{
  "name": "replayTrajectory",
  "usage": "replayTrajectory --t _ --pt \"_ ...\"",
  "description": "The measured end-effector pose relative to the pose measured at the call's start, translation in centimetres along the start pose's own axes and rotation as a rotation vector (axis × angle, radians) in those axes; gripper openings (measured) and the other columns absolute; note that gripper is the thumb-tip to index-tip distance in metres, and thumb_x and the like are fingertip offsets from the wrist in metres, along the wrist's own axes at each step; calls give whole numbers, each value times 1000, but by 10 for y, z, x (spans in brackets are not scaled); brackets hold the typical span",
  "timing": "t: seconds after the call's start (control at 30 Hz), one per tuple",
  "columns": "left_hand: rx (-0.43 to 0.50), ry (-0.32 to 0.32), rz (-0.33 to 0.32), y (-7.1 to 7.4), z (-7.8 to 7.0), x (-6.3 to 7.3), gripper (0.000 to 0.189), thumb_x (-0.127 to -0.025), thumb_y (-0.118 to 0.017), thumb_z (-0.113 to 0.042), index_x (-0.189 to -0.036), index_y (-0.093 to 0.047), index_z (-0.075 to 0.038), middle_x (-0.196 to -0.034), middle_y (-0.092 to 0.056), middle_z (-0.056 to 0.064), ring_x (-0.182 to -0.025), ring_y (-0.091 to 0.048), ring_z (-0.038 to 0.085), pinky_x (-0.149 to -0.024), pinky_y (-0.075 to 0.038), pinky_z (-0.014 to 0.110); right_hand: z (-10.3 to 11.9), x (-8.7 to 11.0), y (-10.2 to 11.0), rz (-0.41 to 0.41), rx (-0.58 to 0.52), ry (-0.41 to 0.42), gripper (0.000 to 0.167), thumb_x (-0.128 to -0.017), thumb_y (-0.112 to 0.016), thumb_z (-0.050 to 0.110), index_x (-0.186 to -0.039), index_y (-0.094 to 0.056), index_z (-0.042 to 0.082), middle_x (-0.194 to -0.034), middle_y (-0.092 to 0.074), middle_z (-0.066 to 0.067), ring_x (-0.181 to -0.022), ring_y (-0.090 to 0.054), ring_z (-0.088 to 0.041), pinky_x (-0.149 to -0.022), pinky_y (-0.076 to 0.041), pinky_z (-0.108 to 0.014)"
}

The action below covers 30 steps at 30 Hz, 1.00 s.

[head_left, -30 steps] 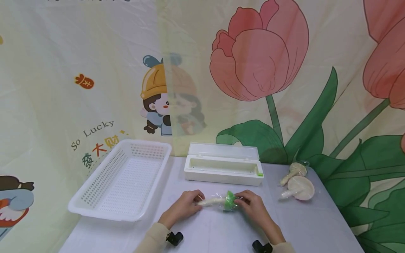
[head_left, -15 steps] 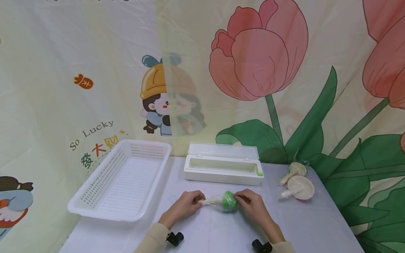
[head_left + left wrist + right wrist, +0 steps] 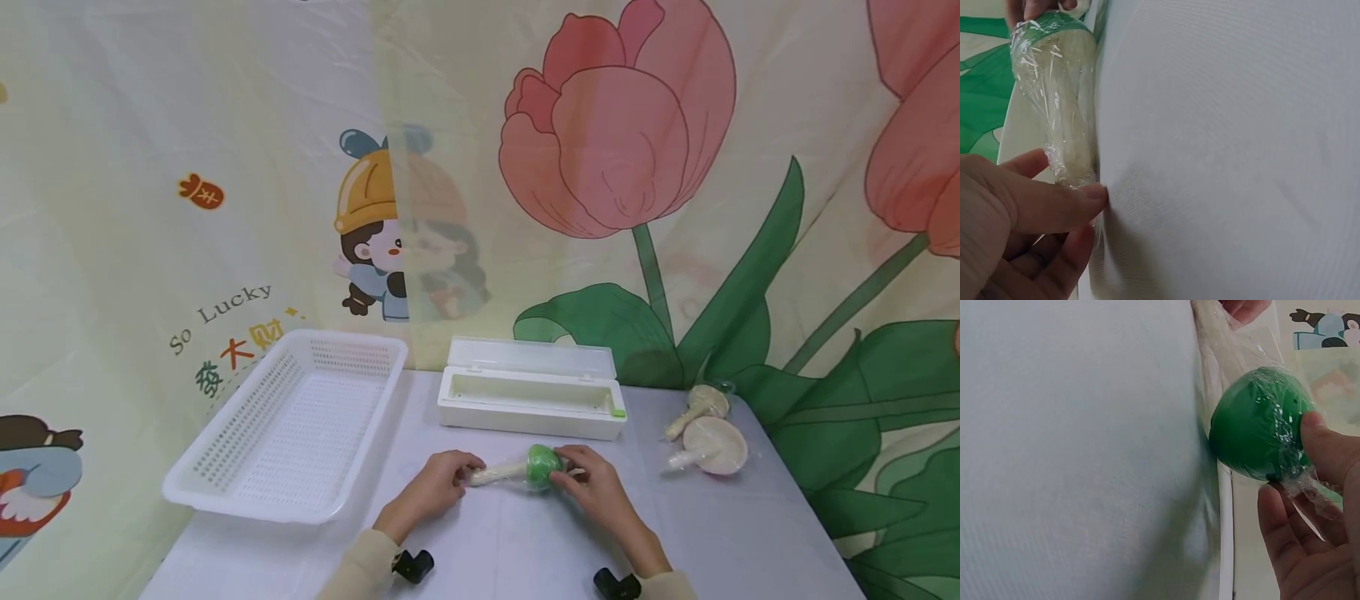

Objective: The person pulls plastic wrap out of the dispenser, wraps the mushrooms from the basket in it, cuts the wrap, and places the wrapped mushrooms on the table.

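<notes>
A toy mushroom [image 3: 517,472] with a green cap and a cream stem lies sideways between my two hands, wrapped in crinkled clear plastic. My left hand [image 3: 438,483] pinches the plastic at the stem's end between thumb and fingers. In the left wrist view, the stem [image 3: 1067,106] points toward that thumb. My right hand [image 3: 597,490] holds the other end. Seen from the right wrist, the thumb presses the side of the green cap [image 3: 1260,425], with fingers beneath it by the gathered plastic. Both hands are low over the white tablecloth [image 3: 510,550].
Behind the hands stands a long white box [image 3: 530,417] with its clear lid [image 3: 529,358] raised. A white perforated basket [image 3: 330,500] is at the left. Two more plastic-wrapped mushrooms, one pale [image 3: 716,446] and one tan [image 3: 708,402], lie at the right.
The mushroom has turned between my hands, its cap tilting toward me and then back. It now sits slightly higher, and my right fingers have shifted around the cap.
</notes>
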<state>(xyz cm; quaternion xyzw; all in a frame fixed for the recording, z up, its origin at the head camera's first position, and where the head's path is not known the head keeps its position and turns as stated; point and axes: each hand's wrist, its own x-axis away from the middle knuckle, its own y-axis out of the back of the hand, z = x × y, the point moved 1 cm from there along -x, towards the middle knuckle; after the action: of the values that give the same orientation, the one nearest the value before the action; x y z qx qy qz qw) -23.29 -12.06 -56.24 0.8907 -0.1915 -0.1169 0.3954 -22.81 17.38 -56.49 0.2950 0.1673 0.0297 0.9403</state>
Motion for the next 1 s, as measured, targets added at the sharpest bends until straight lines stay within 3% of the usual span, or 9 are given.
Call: replayTrajectory --t 0.27,0.37,0.47,0.6,0.67,0.73,0.83,0.9,1.0 --pt "12 21 -12 -4 1 -1 33 -87 -74 6 -114 -74 -12 -106 -73 0 -82 -57 5 -72 -50 23 -1 2 1 25 31 -15 58 -87 -82 10 -140 -61 4 -131 -70 -14 -88 -72 -19 -71 -58 -23" --pt "0 41 -23 -6 1 -3 29 -88 -77 0 -114 -75 -13 -103 -73 -2 -82 -57 3 -71 -50 23 -1 2 2 28 42 -7 51 -89 -80 9 -137 -63 3 -126 -72 -15 -88 -72 -18 -70 -57 -23" --pt "-4 47 -37 -8 0 -6 28 -89 -77 -3 -116 -74 -13 -103 -73 -2 -82 -58 3 -73 -51 23 -1 0 2 -9 55 -2 42 -88 -79 7 -129 -69 4 -109 -77 -10 -85 -68 -11 -68 -56 -22" --pt "38 50 -56 -10 -4 -9 31 -88 -77 -1 -117 -73 -11 -107 -73 2 -87 -63 7 -75 -54 25 0 0 3 -40 50 4 38 -88 -79 7 -125 -72 2 -99 -76 -6 -79 -65 -7 -66 -55 -22" --pt "67 44 -73 -10 -6 -10 29 -88 -76 -1 -116 -73 -9 -108 -73 4 -88 -65 9 -75 -56 25 2 0 5 -28 43 13 35 -93 -75 9 -126 -71 1 -108 -77 -10 -86 -69 -13 -70 -58 -26" --pt "90 49 -93 -10 -8 -10 24 -89 -75 -2 -113 -74 -8 -106 -74 4 -87 -66 10 -74 -56 25 2 1 7 -10 32 -3 31 -100 -68 15 -127 -71 2 -120 -75 -11 -101 -73 -21 -83 -61 -35" --pt "88 50 -137 -10 -10 -10 17 -91 -73 -4 -108 -75 -8 -102 -75 4 -83 -65 8 -71 -54 24 3 1 10 13 10 -40 30 -105 -59 22 -126 -73 6 -132 -71 -8 -122 -68 -27 -97 -57 -43" --pt "79 66 -159 -10 -10 -9 14 -91 -73 -4 -105 -75 -8 -99 -75 3 -81 -63 7 -70 -53 24 2 0 11 20 1 -51 27 -105 -60 21 -123 -75 9 -129 -72 -6 -122 -68 -26 -97 -57 -41" --pt "73 71 -181 -10 -10 -9 14 -89 -74 -1 -102 -75 -6 -96 -75 4 -80 -63 8 -69 -53 25 0 -2 11 18 -9 -14 22 -96 -71 11 -117 -77 9 -119 -76 -8 -106 -74 -21 -83 -60 -29"
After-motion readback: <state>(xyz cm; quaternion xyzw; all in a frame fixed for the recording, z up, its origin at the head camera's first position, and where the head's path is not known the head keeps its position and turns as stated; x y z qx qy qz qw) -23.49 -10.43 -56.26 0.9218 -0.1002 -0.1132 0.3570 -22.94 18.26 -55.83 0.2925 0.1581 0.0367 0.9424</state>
